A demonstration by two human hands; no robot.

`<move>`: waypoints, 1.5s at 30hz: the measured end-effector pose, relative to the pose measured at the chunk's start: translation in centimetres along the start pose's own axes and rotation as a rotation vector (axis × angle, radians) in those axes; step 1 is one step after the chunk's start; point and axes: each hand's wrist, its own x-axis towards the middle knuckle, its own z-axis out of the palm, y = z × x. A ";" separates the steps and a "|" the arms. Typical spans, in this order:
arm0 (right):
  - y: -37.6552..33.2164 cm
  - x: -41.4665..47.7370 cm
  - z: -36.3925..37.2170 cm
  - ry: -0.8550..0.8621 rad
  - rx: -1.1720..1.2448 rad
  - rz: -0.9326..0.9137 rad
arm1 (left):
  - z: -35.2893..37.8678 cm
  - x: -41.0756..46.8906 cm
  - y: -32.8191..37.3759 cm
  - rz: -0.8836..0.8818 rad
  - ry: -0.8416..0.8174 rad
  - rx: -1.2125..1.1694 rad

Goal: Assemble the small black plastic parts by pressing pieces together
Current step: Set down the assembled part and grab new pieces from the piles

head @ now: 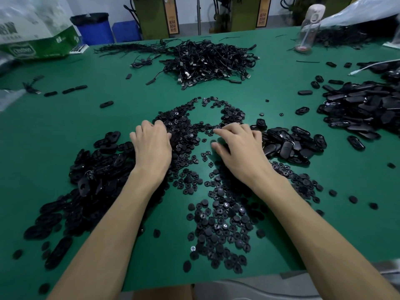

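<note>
Head view: green table [65,126] strewn with black discs [220,224]; right hand [238,148] grip slack, left hand [151,146] grip unreadable.

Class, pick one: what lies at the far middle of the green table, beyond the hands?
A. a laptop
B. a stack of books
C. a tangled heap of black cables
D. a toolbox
C: a tangled heap of black cables with metal plugs lies there.
</note>
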 end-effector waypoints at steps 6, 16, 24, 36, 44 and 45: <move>-0.4 -0.2 0.2 -0.037 0.066 -0.067 | -0.2 0.0 0.0 -0.003 0.045 -0.047; -0.7 -0.3 0.5 -0.016 0.128 -0.069 | -0.4 -0.7 2.5 -0.011 -0.018 -0.835; -0.5 -0.1 0.2 0.130 0.230 -0.015 | -0.4 -1.5 3.9 0.011 -0.189 -1.107; -0.5 -0.3 0.2 0.085 0.178 -0.029 | -0.8 0.3 -0.8 -0.154 -0.047 -0.038; -0.5 -0.3 0.3 0.069 0.192 -0.025 | 0.1 0.0 -0.4 -0.087 -0.131 0.051; -0.5 -0.4 0.3 0.068 0.192 -0.026 | 0.1 0.0 -0.3 -0.094 -0.118 0.037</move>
